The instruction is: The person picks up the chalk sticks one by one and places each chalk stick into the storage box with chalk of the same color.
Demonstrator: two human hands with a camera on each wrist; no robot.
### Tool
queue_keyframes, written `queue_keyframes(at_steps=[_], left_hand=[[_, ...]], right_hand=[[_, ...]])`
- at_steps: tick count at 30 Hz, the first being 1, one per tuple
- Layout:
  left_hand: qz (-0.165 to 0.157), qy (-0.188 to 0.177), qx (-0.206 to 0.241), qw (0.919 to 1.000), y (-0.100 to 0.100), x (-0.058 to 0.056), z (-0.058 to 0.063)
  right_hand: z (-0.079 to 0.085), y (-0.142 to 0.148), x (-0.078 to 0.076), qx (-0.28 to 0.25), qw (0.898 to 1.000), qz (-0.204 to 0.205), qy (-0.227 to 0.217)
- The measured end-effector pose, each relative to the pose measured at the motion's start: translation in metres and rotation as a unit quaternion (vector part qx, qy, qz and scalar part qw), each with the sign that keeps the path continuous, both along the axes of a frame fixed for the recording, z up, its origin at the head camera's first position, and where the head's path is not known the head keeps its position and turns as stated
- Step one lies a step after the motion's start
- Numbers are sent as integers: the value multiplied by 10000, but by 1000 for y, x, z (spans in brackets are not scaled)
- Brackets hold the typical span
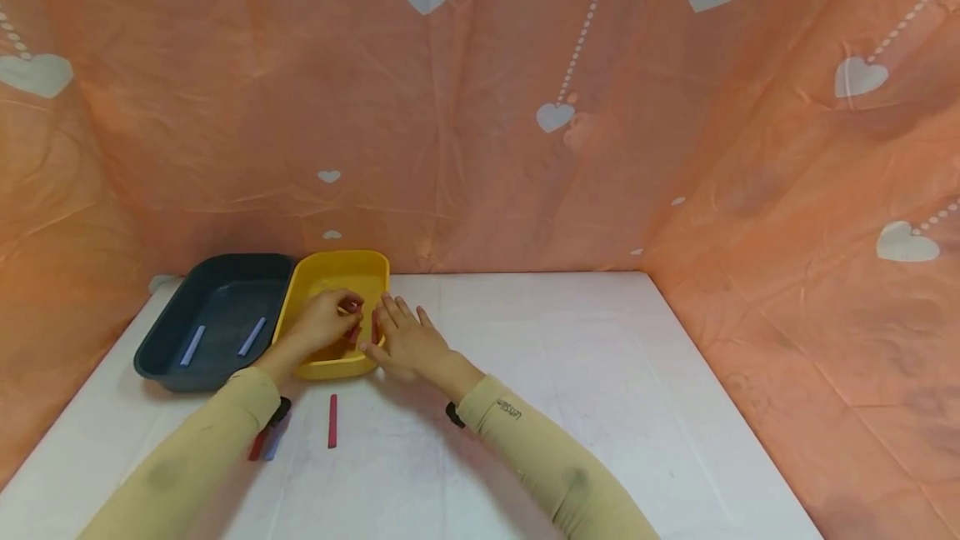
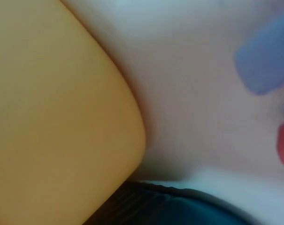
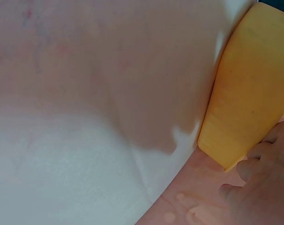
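Over the yellow tray (image 1: 382, 265), my left hand (image 1: 324, 319) pinches a short red stick (image 1: 353, 333) between thumb and fingers. Another red stick (image 1: 375, 327) lies inside by the tray's right wall. My right hand (image 1: 411, 344) rests at the right rim with its fingers straight; in the right wrist view those fingers (image 3: 249, 168) touch the tray's edge. Two blue sticks (image 1: 192, 346) lie apart in the dark tray (image 1: 150, 361). The left wrist view shows the yellow tray's outer wall (image 2: 62, 117) close up, but the left hand is out of that picture.
On the white table (image 1: 540, 357) a red stick (image 1: 332, 421) lies in front of the yellow tray. A red stick (image 1: 257, 445) and a blue stick (image 1: 273, 443) lie partly hidden by the left forearm. An orange cloth (image 1: 487, 190) hangs behind the trays.
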State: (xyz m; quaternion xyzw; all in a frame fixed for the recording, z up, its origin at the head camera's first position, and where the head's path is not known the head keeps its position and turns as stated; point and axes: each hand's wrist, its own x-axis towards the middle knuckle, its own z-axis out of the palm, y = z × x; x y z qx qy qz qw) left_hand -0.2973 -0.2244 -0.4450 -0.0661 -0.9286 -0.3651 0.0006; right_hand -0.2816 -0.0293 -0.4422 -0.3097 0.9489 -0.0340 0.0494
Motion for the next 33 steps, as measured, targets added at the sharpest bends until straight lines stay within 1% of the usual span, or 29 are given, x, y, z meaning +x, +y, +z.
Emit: queue_keyframes(at_steps=[4,9,15,22,28,33], left_hand=[[-61,-56,-15,10000,0,-6,-6],[-79,-107,-99,9999,0,-10,-10],[-56,-250,-239,9994,1,-11,-10],[8,-358,-297,9989,4,-11,-10],[-20,-284,-349,9990,3,-13,-11],[-43,-129,-401,9991,1,-12,-9]], right_hand=[[-1,0,-1,-20,10000,17,-6],[-2,-1,-2,56,10000,-4,-9],[0,-1,-1,122,9999,-36,-24],[1,0,0,165,9999,-15,39],[-1,-1,-1,112,9999,-49,-6],[-2,-1,-1,36,10000,-27,19]])
